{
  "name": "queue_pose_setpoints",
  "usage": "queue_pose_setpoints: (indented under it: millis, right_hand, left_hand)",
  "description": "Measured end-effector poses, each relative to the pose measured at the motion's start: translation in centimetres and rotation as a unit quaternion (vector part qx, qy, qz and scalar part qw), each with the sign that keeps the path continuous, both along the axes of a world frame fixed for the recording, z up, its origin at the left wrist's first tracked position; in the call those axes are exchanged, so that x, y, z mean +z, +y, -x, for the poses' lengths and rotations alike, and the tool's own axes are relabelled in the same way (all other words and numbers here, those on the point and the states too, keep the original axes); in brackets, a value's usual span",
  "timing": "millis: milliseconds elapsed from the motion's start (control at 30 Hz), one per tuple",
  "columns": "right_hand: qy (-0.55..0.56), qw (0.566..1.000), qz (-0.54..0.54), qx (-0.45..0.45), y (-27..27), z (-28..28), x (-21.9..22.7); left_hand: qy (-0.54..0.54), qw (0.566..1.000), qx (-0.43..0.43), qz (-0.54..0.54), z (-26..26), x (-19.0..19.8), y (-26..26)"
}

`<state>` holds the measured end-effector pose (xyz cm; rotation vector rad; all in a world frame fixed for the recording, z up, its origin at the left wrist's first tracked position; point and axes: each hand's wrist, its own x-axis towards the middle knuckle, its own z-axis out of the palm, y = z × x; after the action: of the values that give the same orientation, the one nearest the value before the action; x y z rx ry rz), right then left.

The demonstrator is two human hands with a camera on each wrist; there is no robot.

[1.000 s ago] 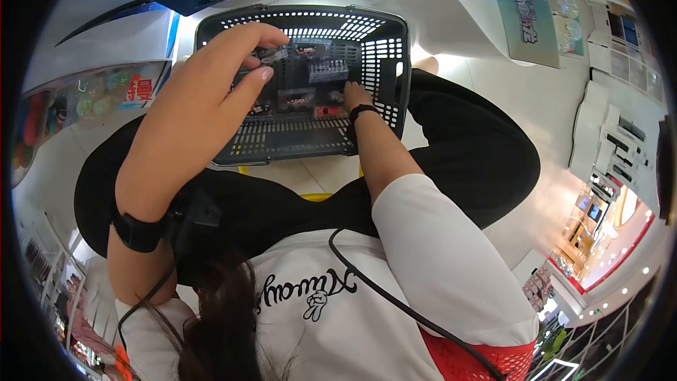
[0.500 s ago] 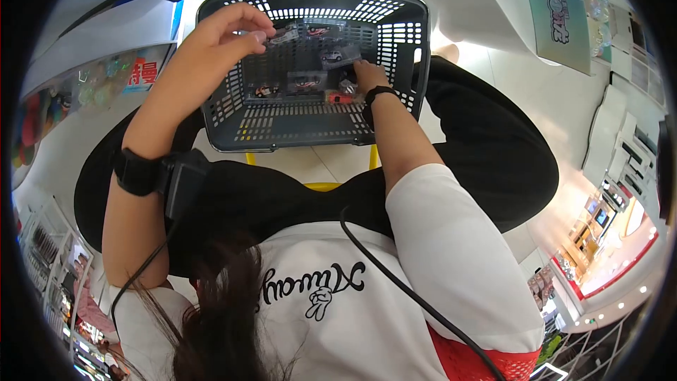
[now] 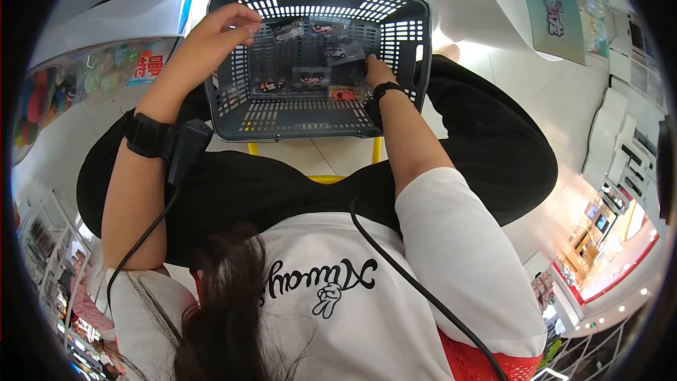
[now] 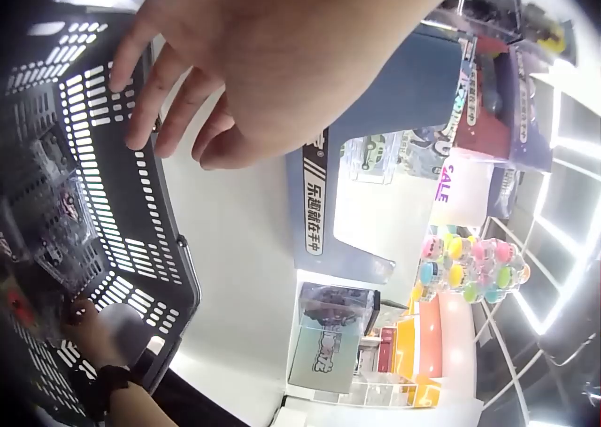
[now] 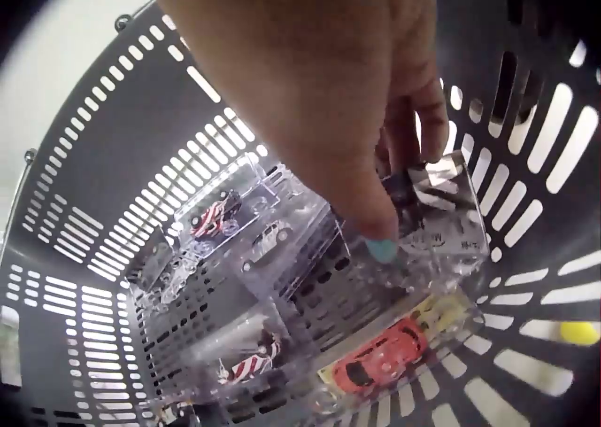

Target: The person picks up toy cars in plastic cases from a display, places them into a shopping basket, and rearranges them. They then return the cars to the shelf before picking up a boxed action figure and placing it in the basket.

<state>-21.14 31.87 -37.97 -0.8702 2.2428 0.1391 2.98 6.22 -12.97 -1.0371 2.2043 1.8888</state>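
A dark grey shopping basket (image 3: 201,63) holds several toy cars in clear boxes. Deep at its right side, my right hand (image 3: 381,73) pinches a clear toy car box (image 5: 437,216) between thumb and fingers. Next to that hand lie a boxed red toy car (image 5: 383,357) and a boxed silver toy car (image 5: 268,244). My left hand (image 3: 218,39) hovers over the basket's left rim, fingers loosely bent and holding nothing. Nearest to it is a boxed toy car (image 3: 289,29) in the back left corner. More boxed cars (image 3: 310,77) lie around the middle.
The basket stands on something with yellow legs (image 3: 376,152), between the person's knees in black trousers (image 3: 486,141). A blue display stand (image 4: 315,201) rises behind it. Boxed goods (image 3: 553,21) stand at right. A black cable (image 3: 416,296) crosses the white shirt.
My left hand has drawn away from the back left box toward the left rim. The silver car's box now lies with its car facing up. My right hand stays low at the basket's right.
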Motion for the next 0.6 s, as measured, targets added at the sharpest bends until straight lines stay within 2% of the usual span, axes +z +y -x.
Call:
queue_pose_setpoints:
  millis: [100,233,333,467,500,567,600]
  right_hand:
    - [0.068,0.996,0.031,-0.037,0.4,-1.6,0.3]
    - [0.048,0.994,-0.037,-0.094,1.6,-1.3,-1.9]
    - [0.013,0.993,-0.084,-0.077,0.7,-0.4,-0.4]
    - [-0.064,0.992,-0.08,-0.074,0.1,1.0,0.0]
    - [-0.168,0.981,-0.048,-0.082,0.0,1.8,-0.4]
    - [-0.369,0.924,0.017,-0.097,-0.2,3.5,-0.8]
    - [-0.471,0.851,0.044,-0.228,-0.9,2.6,2.4]
  left_hand:
    - [0.013,1.0,-0.011,0.024,-0.7,-1.3,-0.2]
    - [-0.018,0.993,-0.036,0.11,-0.8,-0.4,0.3]
    - [-0.054,0.989,-0.041,0.132,-0.7,-0.5,0.5]
    - [-0.063,0.989,-0.067,0.115,-1.5,-3.3,0.8]
    - [-0.072,0.989,-0.074,0.105,-1.5,-3.4,1.0]
    - [-0.085,0.989,-0.087,0.078,-1.7,-4.3,1.1]
    - [-0.089,0.99,-0.093,0.062,-1.9,-5.2,1.1]
